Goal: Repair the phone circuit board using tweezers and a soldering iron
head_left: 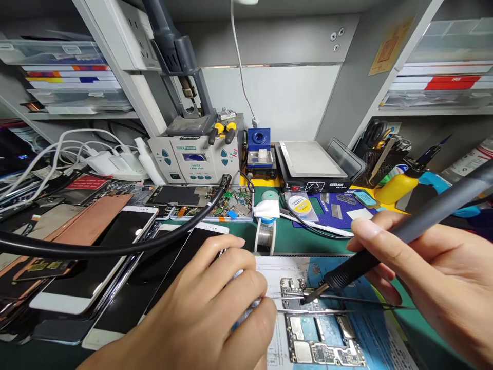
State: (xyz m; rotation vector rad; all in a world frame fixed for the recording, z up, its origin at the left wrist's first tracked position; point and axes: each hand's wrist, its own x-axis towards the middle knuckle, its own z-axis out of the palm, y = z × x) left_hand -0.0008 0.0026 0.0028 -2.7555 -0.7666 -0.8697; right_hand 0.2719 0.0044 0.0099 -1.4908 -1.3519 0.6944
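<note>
My right hand is closed around a grey soldering iron, its tip touching down at the top of a phone circuit board. My left hand is closed in a pinch on thin metal tweezers, whose prongs reach right across the board beside the iron's tip. The board lies on a blue mat with a printed sheet under it.
Several phones and screens are piled at the left. A thick black cable runs to the rework station. A solder spool, a hot plate, a tool cup and a yellow bottle stand behind.
</note>
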